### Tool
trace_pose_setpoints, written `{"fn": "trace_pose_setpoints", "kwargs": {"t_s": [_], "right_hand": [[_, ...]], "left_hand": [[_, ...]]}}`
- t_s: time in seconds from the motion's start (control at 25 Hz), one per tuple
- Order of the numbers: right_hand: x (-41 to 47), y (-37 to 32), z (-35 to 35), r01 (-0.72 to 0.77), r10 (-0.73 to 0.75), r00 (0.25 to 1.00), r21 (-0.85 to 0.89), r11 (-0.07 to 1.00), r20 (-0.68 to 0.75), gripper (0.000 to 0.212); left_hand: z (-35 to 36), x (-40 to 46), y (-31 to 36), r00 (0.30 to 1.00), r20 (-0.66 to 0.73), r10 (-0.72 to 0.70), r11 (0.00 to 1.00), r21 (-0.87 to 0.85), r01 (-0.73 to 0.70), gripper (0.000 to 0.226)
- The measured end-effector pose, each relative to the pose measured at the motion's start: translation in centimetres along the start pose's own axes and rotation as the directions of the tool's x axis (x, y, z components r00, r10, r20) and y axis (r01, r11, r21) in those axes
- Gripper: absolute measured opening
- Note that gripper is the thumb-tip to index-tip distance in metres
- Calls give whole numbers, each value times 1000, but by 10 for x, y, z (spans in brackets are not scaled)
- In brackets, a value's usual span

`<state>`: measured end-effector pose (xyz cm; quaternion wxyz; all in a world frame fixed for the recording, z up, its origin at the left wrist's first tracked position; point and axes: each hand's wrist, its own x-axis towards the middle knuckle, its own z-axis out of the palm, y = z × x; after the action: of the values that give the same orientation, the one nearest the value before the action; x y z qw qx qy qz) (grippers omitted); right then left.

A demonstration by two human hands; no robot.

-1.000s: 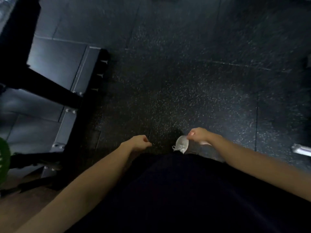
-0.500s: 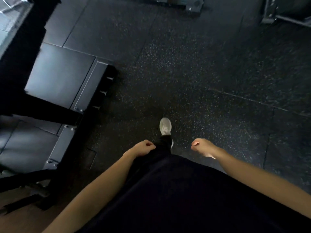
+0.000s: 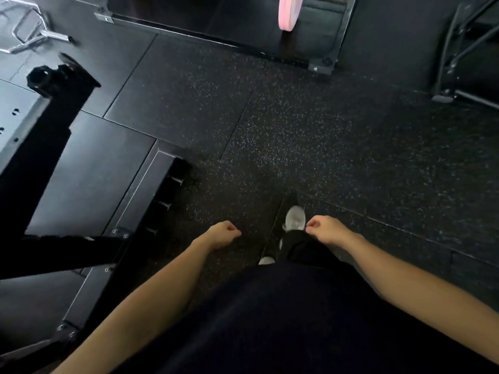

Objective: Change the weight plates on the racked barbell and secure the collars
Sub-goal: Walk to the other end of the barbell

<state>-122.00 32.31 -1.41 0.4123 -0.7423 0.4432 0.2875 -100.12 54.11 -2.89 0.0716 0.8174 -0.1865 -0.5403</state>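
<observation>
Plates: walking toward storage

Pink plate is hanging on a rack at the top edge, well apart from both hands. Left hand and right hand are hanging loosely curled, grasping nothing. Barbell and collars are out of view; the change appears pending.

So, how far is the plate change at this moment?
Nothing looks done here: no loaded barbell or collar shows. Both the left hand and the right hand hang empty, loosely curled, over the rubber floor. A pink plate stands ahead on a rack. Fetching, loading and securing collars all remain.
</observation>
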Motion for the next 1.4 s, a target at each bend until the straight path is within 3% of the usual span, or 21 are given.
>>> {"fn": "trace_pose_setpoints", "kwargs": {"t_s": [0.2,0.4,0.52,0.76,1.08,1.4], "right_hand": [[103,-48,-90,0,9,994,-86,996,107,15],[200,-148,-201,129,-72,978,-298,946,195,24],[260,-216,-252,192,-124,969,-336,922,214,20],[385,-358,-313,242,-129,953,-428,871,275,17],[514,-591,-397,270,-165,955,-490,829,247,21],[665,-811,-443,368,-193,915,-539,758,354,14]], "left_hand": [[-64,74,62,992,52,-114,993,-21,116,40],[-167,116,123,974,-74,-213,946,-264,187,38],[-219,145,137,953,-125,-275,896,-393,207,40],[-330,233,148,946,-68,-318,837,-488,247,40],[-569,318,128,926,-92,-366,781,-571,253,32],[-771,419,123,908,-38,-417,715,-631,302,41]]}}
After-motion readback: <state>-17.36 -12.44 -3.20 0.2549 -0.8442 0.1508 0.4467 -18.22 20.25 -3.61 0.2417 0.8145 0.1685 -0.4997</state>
